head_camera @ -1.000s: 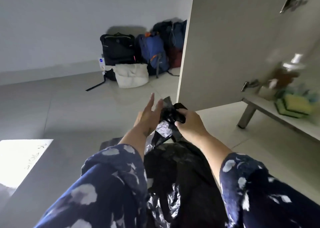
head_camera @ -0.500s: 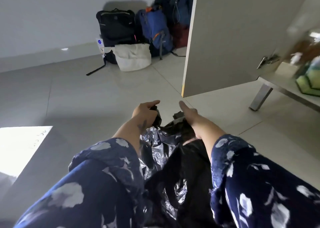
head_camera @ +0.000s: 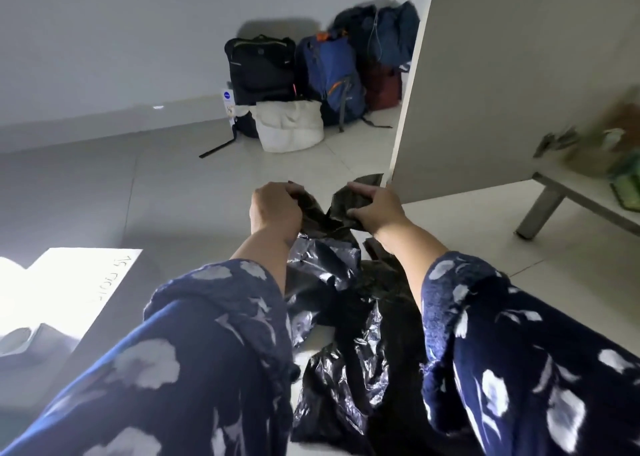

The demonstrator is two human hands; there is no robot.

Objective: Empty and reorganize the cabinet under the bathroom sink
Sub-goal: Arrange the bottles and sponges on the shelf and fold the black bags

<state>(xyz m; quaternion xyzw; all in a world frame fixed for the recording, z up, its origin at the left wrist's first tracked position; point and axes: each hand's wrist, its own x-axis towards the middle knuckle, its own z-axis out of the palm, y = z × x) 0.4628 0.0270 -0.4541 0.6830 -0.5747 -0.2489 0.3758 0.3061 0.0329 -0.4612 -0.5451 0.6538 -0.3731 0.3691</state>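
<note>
A crumpled black plastic bag (head_camera: 339,317) lies on the tiled floor between my forearms, which wear dark blue patterned sleeves. My left hand (head_camera: 275,208) grips the bag's top edge on the left with curled fingers. Close beside it, my right hand (head_camera: 372,206) grips the top edge on the right. The open cabinet door (head_camera: 485,75) stands just beyond my right hand. The cabinet's bottom shelf (head_camera: 588,196) at the right carries blurred items, among them something green (head_camera: 627,185).
Several backpacks (head_camera: 329,68) and a white bag (head_camera: 291,126) are piled against the far wall. A metal cabinet leg (head_camera: 538,213) stands at the right. A bright white box (head_camera: 62,289) sits at the lower left. Bare tiled floor stretches ahead on the left.
My hands moved apart along the bag's top and both closed round its edge. The view swung so the cabinet door and shelf slid to the right.
</note>
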